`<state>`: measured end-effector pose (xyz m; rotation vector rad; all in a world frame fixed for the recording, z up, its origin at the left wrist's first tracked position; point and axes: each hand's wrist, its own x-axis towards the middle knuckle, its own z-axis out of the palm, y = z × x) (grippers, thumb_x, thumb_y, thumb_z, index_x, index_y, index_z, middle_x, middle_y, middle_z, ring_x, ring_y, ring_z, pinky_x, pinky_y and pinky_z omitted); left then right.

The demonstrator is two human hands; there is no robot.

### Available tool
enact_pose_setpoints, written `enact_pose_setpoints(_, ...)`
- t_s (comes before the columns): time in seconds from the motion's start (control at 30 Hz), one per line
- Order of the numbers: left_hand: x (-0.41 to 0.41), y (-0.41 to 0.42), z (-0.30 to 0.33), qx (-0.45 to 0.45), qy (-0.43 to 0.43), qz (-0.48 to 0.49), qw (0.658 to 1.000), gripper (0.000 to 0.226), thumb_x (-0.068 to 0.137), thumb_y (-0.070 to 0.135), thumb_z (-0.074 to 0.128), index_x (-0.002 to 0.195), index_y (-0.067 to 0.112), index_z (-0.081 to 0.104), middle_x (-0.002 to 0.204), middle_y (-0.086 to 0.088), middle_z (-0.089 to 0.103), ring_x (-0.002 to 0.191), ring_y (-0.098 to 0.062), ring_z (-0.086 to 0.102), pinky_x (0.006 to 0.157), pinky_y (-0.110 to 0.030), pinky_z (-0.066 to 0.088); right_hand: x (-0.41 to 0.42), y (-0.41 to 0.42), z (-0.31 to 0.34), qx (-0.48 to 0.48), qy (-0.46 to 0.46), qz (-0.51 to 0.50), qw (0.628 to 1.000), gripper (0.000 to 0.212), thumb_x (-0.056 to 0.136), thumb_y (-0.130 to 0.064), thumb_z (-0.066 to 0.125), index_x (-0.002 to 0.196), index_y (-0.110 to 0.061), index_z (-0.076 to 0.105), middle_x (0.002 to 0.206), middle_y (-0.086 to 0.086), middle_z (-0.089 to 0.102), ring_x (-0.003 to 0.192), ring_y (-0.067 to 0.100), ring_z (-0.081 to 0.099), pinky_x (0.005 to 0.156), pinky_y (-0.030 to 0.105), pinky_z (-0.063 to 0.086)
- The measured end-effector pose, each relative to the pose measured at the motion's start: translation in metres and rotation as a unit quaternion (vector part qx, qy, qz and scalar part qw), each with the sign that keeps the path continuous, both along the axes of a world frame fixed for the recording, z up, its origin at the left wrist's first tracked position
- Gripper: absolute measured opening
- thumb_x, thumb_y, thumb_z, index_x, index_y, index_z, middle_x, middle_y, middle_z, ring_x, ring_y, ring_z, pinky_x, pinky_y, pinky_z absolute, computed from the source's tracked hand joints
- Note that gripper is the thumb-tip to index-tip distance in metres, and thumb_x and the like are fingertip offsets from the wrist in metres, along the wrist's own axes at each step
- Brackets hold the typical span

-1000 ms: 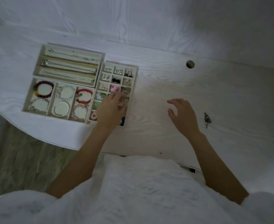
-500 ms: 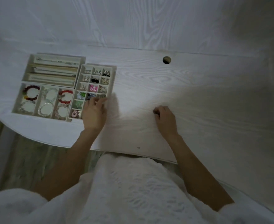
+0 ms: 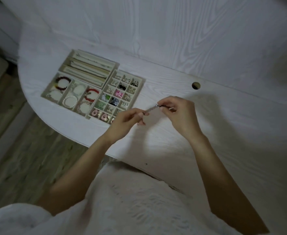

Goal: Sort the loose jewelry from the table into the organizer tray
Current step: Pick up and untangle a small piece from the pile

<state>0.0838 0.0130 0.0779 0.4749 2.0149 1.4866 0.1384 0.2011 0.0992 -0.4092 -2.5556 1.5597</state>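
Observation:
A cream organizer tray (image 3: 113, 70) lies on the white table (image 3: 173, 92) at the left. Necklaces fill its long slots, bracelets its wide cells, earrings its small grid. Just right of the grid, above the table, both hands hold a thin silvery piece of jewelry (image 3: 152, 109) stretched between them. My left hand (image 3: 127, 121) pinches its lower left end. My right hand (image 3: 178, 112) pinches its upper right end, where a dark clasp-like bit shows. My left hand covers the grid's near right corner.
A round cable hole (image 3: 196, 85) sits in the tabletop right of the tray. The curved table edge (image 3: 88, 145) runs below my left wrist, with wooden floor (image 3: 20, 150) beyond it. A white wood-grain wall (image 3: 156, 31) rises behind the table.
My right hand picked a small piece off the table and rose with it. My left hand left the tray's grid and came across; now both pinch the piece's ends.

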Motion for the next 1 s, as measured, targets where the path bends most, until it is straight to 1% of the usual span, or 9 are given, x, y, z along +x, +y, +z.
enact_pose_setpoints(0.1, -0.020, -0.037, 0.000, -0.057, 0.073, 0.057, 0.994, 0.016, 0.096, 0.018, 0.053, 0.094, 0.019, 0.070, 0.072, 0.005, 0.069, 0.068, -0.003, 0.061, 0.066, -0.013, 0.043, -0.019, -0.009, 0.001, 0.007, -0.012, 0.036, 0.999, 0.020, 0.083, -0.003, 0.067, 0.097, -0.017, 0.069, 0.088, -0.005, 0.068, 0.085, 0.004, 0.063, 0.071, 0.008, 0.045)
enact_pose_setpoints(0.2, -0.042, -0.084, 0.000, -0.105, 0.108, 0.105, 0.983, 0.015, 0.094, 0.022, 0.057, 0.089, 0.018, 0.071, 0.075, 0.004, 0.070, 0.072, -0.011, 0.065, 0.069, -0.023, 0.049, -0.044, -0.027, 0.002, 0.030, -0.005, 0.070, 0.997, 0.018, 0.085, -0.005, 0.065, 0.096, -0.017, 0.070, 0.089, -0.007, 0.066, 0.083, 0.005, 0.062, 0.069, 0.006, 0.042)
enact_pose_setpoints(0.37, -0.090, -0.168, -0.002, -0.104, 0.121, 0.152, 0.975, 0.012, 0.086, 0.016, 0.066, 0.092, 0.026, 0.071, 0.076, 0.005, 0.071, 0.071, -0.002, 0.066, 0.071, -0.011, 0.047, -0.101, -0.071, 0.003, 0.109, -0.009, 0.097, 0.989, 0.021, 0.091, -0.004, 0.055, 0.103, -0.015, 0.068, 0.098, -0.005, 0.060, 0.078, -0.004, 0.052, 0.070, 0.002, 0.037)
enact_pose_setpoints(0.47, -0.135, -0.216, -0.013, -0.084, 0.099, 0.201, 0.971, 0.014, 0.084, 0.015, 0.068, 0.084, 0.028, 0.073, 0.075, 0.004, 0.072, 0.073, -0.005, 0.066, 0.075, -0.016, 0.048, -0.141, -0.101, -0.001, 0.141, -0.020, 0.073, 0.987, 0.024, 0.092, -0.005, 0.052, 0.110, -0.015, 0.065, 0.102, -0.002, 0.059, 0.083, 0.004, 0.052, 0.074, 0.010, 0.037)
enact_pose_setpoints(0.6, -0.205, -0.254, -0.026, -0.016, 0.004, 0.246, 0.969, 0.008, 0.090, 0.013, 0.060, 0.088, 0.015, 0.068, 0.077, 0.004, 0.071, 0.079, -0.010, 0.064, 0.079, -0.024, 0.049, -0.194, -0.142, -0.009, 0.176, -0.057, 0.070, 0.980, 0.023, 0.093, -0.006, 0.053, 0.112, -0.014, 0.063, 0.102, -0.003, 0.056, 0.090, 0.009, 0.053, 0.081, 0.020, 0.042)
enact_pose_setpoints(0.67, -0.236, -0.256, -0.028, 0.037, -0.061, 0.258, 0.964, 0.012, 0.094, 0.014, 0.055, 0.087, 0.014, 0.064, 0.081, 0.004, 0.070, 0.081, -0.013, 0.063, 0.080, -0.025, 0.050, -0.215, -0.158, -0.018, 0.191, -0.075, 0.062, 0.977, 0.019, 0.092, -0.007, 0.054, 0.106, -0.012, 0.066, 0.101, 0.000, 0.059, 0.087, 0.012, 0.056, 0.077, 0.024, 0.045)
enact_pose_setpoints(0.83, -0.305, -0.240, -0.031, 0.162, -0.187, 0.272, 0.930, 0.015, 0.099, 0.013, 0.046, 0.092, 0.007, 0.058, 0.086, 0.003, 0.072, 0.079, -0.007, 0.067, 0.073, -0.018, 0.051, -0.248, -0.171, -0.044, 0.206, -0.121, 0.040, 0.970, 0.016, 0.089, -0.008, 0.058, 0.101, -0.011, 0.069, 0.089, 0.004, 0.059, 0.082, 0.019, 0.056, 0.069, 0.023, 0.035)
enact_pose_setpoints(0.93, -0.335, -0.236, -0.041, 0.152, -0.169, 0.219, 0.949, 0.011, 0.097, 0.009, 0.049, 0.087, 0.009, 0.056, 0.083, 0.004, 0.073, 0.078, -0.006, 0.067, 0.074, -0.019, 0.052, -0.252, -0.179, -0.061, 0.243, -0.171, 0.033, 0.954, 0.015, 0.089, -0.015, 0.059, 0.100, -0.016, 0.070, 0.094, 0.005, 0.064, 0.083, 0.019, 0.058, 0.071, 0.025, 0.040)
enact_pose_setpoints(1.0, -0.346, -0.240, -0.049, 0.080, -0.077, 0.172, 0.979, 0.013, 0.091, 0.004, 0.058, 0.079, 0.010, 0.057, 0.071, 0.009, 0.071, 0.069, -0.003, 0.065, 0.070, -0.018, 0.052, -0.246, -0.182, -0.069, 0.254, -0.193, 0.019, 0.948, 0.013, 0.088, -0.018, 0.061, 0.100, -0.018, 0.068, 0.095, 0.002, 0.065, 0.085, 0.018, 0.060, 0.071, 0.027, 0.044)
